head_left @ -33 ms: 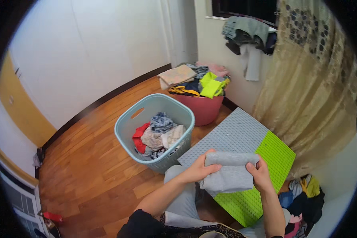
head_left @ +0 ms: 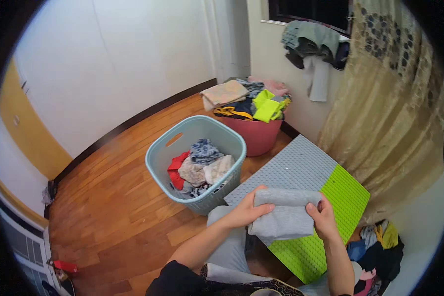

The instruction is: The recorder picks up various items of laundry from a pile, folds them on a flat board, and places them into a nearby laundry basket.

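Observation:
A light grey knit garment [head_left: 283, 221], folded into a compact bundle with a rolled upper edge, is held up in front of me. Its exact kind cannot be made out. My left hand [head_left: 251, 209] grips its left side, thumb on top and fingers behind. On the opposite side my right hand [head_left: 321, 216] pinches it the same way. Beneath the garment is a low studded table [head_left: 286, 165], part grey and part bright green. How far the bundle hangs above that surface is hard to judge.
Left of the table stands a light blue basket [head_left: 155, 163] with several clothes inside. Behind it a red tub [head_left: 259, 138] is heaped with laundry. More clothes [head_left: 380, 251] lie in a pile at the lower right. A beige curtain [head_left: 375, 123] hangs at the right, near garments [head_left: 313, 39] on the windowsill.
The surroundings have shifted slightly to the right in the picture. Both hands keep the same hold on the grey garment.

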### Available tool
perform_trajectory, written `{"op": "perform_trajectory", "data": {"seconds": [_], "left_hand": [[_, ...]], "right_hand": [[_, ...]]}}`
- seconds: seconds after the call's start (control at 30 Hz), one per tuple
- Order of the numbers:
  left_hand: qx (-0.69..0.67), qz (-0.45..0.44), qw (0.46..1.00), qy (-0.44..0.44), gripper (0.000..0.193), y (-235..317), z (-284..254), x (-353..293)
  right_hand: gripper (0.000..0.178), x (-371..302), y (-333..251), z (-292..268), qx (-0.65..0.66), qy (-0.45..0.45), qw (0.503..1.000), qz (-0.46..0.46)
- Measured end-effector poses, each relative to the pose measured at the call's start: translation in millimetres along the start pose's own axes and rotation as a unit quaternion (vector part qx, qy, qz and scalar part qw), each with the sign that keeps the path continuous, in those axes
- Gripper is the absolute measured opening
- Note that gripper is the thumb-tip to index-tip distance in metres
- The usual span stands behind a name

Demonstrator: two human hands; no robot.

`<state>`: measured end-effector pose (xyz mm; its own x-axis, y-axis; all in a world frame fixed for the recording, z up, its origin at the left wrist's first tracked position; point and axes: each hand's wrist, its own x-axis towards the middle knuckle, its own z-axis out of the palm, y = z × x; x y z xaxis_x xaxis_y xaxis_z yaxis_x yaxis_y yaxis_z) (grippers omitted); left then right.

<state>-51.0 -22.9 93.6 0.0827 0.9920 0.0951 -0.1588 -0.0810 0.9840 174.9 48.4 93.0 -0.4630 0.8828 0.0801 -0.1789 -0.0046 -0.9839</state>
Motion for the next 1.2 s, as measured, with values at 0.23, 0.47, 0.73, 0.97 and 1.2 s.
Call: {"op": "perform_trajectory", "data": {"seconds": [0.23, 0.47, 0.73, 0.97, 1.2], "left_hand": [[0.254, 0.127, 0.901, 0.329, 0.027, 21.2, -131.4, -22.7], [0.667, -0.041, 0.675, 0.313, 0.032, -17.5, -229.3, -21.5], [0.590, -0.326, 0.739, -0.024, 0.035, -121.6, -289.7, -30.1], [0.492, -0.026, 0.865, 0.093, 0.024, -40.5, -180.8, 18.7], [0.542, -0.002, 0.834, -0.106, 0.028, -1.8, -36.9, 13.8]], "right_hand": [[0.017, 12.0, 35.9, 0.6, -0.041, -0.061, 0.989, 0.127], [0.009, -3.6, 75.7, -21.5, -0.104, -0.046, 0.969, 0.221], [0.010, -17.0, 81.3, -22.2, -0.127, -0.055, 0.963, 0.233], [0.018, -43.2, 16.7, -81.3, -0.333, -0.013, 0.937, 0.102], [0.016, -136.2, -28.6, -207.0, -0.127, 0.426, 0.893, -0.062]]}}
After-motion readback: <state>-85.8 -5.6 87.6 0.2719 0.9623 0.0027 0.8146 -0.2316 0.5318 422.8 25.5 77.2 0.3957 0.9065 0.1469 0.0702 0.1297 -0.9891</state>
